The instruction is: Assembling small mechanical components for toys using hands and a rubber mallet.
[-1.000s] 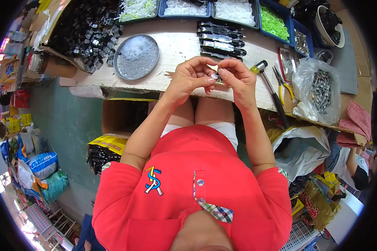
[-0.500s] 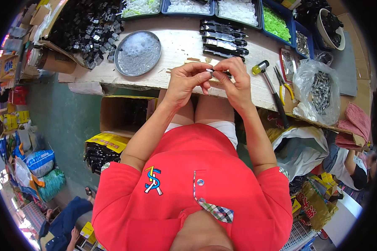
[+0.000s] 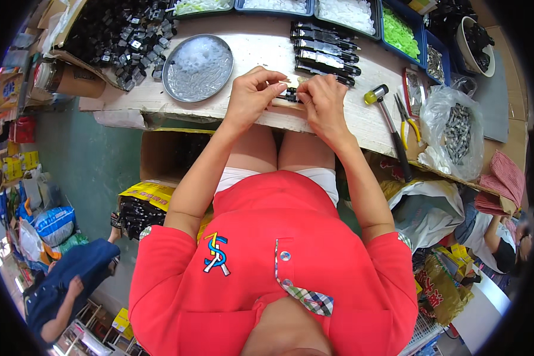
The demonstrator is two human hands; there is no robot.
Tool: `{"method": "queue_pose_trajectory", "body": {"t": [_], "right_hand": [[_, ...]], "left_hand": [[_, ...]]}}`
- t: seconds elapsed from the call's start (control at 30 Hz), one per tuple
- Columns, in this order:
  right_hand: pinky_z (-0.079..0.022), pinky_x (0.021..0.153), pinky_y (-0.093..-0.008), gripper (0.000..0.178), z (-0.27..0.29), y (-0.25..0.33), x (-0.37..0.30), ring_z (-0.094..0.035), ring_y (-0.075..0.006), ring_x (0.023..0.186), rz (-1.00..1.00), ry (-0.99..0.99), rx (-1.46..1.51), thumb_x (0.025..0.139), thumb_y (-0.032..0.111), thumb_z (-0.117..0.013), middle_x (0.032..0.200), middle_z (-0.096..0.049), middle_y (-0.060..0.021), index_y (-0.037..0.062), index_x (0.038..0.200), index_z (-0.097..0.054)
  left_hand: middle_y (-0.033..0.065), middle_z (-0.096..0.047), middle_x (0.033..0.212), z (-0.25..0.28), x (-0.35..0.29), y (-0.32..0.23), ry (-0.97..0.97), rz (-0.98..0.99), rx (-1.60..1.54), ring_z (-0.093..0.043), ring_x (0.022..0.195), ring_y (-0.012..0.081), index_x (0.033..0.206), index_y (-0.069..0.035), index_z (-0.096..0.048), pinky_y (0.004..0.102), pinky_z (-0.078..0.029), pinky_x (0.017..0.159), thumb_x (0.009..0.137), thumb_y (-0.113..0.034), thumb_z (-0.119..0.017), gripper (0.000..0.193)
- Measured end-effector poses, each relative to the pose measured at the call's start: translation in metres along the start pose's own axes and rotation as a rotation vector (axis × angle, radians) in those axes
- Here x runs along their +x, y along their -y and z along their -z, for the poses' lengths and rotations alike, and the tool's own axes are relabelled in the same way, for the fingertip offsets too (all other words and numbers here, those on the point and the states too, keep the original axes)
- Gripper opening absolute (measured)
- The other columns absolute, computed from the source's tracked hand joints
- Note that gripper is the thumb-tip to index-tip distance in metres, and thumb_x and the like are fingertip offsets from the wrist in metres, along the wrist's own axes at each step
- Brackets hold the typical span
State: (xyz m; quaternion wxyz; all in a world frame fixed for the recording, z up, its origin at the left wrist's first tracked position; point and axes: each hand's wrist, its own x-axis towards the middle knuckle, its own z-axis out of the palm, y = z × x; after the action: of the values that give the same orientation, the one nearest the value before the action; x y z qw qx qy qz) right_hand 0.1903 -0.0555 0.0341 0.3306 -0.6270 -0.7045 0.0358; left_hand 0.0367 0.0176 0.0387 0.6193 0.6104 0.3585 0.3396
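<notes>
Both hands pinch one small black part (image 3: pixel 289 93) at the near edge of the workbench (image 3: pixel 249 53), left hand (image 3: pixel 250 95) clamped on its 9 o'clock end, right hand (image 3: pixel 321 101) on the 3 o'clock end. It looks light, rigid plastic, likely easy to fumble; best held by the ends. Fingers cover most of it, so its shape is unclear.

A clear plastic bag (image 3: pixel 454 133) of small grey parts lay at three o'clock on the bench. A brown cardboard box (image 3: pixel 166 155) stood below the bench edge. Yellow-topped packs of black parts (image 3: pixel 139 202) lay at nine o'clock.
</notes>
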Motion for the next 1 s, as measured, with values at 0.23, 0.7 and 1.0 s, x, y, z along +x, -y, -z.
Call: {"method": "queue_pose_trajectory", "body": {"t": [0.23, 0.7, 1.0], "right_hand": [[-0.028, 0.076, -0.0397, 0.011, -0.012, 0.000, 0.005, -0.044, -0.0226, 0.083, 0.024, -0.022, -0.061, 0.072, 0.005, -0.058, 0.080, -0.050, -0.0032, 0.0103, 0.080, -0.052], [-0.038, 0.064, -0.0299, 0.011, 0.069, -0.053, 0.000, -0.050, -0.0182, 0.073, -0.171, -0.347, 0.091, 0.068, 0.005, -0.066, 0.074, -0.058, -0.0028, 0.0081, 0.079, -0.064], [-0.035, 0.069, -0.0305, 0.009, 0.086, -0.081, -0.044, -0.050, -0.0191, 0.077, -0.361, -0.300, 0.013, 0.072, 0.007, -0.063, 0.077, -0.057, -0.0025, 0.0070, 0.081, -0.062]], "left_hand": [[0.0013, -0.053, 0.073, 0.003, 0.006, 0.012, 0.027, -0.019, 0.067, -0.048, 0.058, 0.0057, 0.087, -0.002, -0.066, 0.0210, -0.040, 0.050, 0.073, -0.003, -0.065, 0.014], [0.0082, -0.059, 0.074, -0.011, 0.095, -0.034, 0.124, -0.515, 0.715, -0.055, 0.062, 0.0164, 0.085, -0.004, -0.065, 0.0267, -0.045, 0.058, 0.070, -0.009, -0.065, 0.016], [0.0178, -0.064, 0.087, -0.100, 0.209, -0.051, 0.285, -0.540, 1.482, -0.063, 0.082, 0.0316, 0.082, -0.003, -0.066, 0.0398, -0.051, 0.067, 0.071, -0.005, -0.052, 0.018]]}}
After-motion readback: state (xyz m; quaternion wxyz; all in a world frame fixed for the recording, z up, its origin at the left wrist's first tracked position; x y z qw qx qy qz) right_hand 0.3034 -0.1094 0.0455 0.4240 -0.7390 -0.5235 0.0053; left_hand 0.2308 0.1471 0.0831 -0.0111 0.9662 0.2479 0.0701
